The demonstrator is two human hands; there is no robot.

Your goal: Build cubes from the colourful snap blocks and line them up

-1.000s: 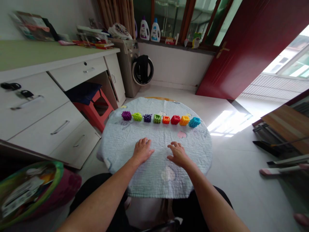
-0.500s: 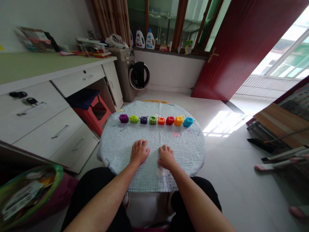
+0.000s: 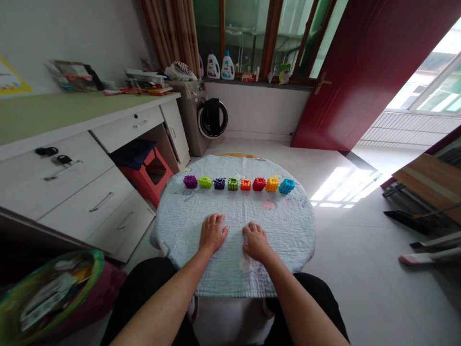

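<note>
I'm looking into a home laundry corner. A silver front-loading washing machine [image 3: 188, 117] marks it: white plastic detergent bottles [image 3: 220, 67] stand on a dark windowsill [image 3: 259, 82] just right of it, a dark red wooden door [image 3: 345, 72] opens farther right, and a white drawered desk [image 3: 90, 202] with a red plastic stool [image 3: 144, 180] beneath it runs along its left.

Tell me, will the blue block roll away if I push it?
Probably not far. The blue block has flat sides, so it should tumble and stop rather than roll. Its many holes suggest it is light for its size. The quilted cloth looks bumpy and may slow it.
</note>
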